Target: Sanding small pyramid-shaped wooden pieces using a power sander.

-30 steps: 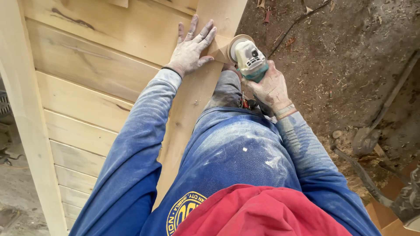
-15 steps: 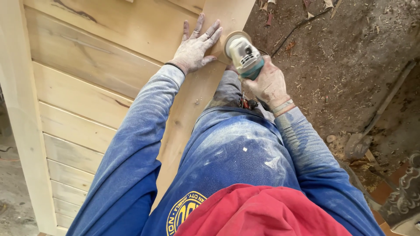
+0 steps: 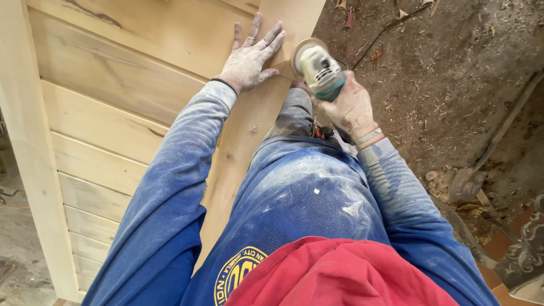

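Right hand (image 3: pixel 350 107) wrapped around a grey-and-teal power sander (image 3: pixel 317 67), fingers clamped on its body, disc pressed to the edge of the pale wooden board (image 3: pixel 241 141). Left hand (image 3: pixel 249 56) flat on that board, fingers spread, just beside the disc. Likely risks: a slip into those fingertips, or gouging the edge if tilted.

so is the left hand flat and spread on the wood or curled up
Flat and spread. The left hand lies palm down on the wooden panel with fingers fanned apart, beside the grinder gripped in the right hand.
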